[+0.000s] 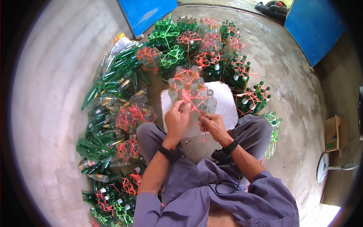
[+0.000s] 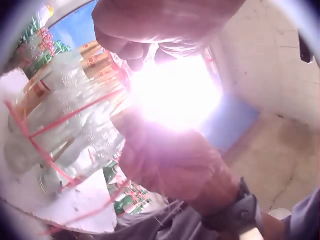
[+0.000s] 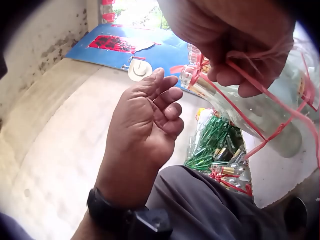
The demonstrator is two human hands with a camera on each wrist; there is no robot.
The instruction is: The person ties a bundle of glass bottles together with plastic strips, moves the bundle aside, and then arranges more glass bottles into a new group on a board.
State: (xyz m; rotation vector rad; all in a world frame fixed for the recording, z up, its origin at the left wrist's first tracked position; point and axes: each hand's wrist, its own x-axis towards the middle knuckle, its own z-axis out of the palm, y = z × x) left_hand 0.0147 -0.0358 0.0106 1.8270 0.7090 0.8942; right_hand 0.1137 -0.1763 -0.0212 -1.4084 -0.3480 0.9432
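Observation:
A bundle of clear glass bottles [image 1: 210,102] stands upright on a white board [image 1: 227,94] between the person's knees. Pink plastic twine [image 1: 196,99] crisscrosses around the bottle necks. The right hand [image 1: 214,126] pinches a strand of this twine at the near side of the bundle, and a tail hangs below its fingers. Beside the near left bottles is the left hand [image 1: 177,120]; in the right wrist view its fingers [image 3: 172,95] are loosely bent, with the thumb tip close to a pink twine end. Glare hides much between the hands in the left wrist view.
Green and clear bottles [image 1: 113,75] lie heaped along the left. Bundles tied with pink or green twine [image 1: 172,56] stand beyond the board and at right [image 1: 255,98]. A cardboard box [image 1: 334,132] and a fan [image 1: 322,167] are far right; blue door panels [image 1: 314,30] flank the doorway.

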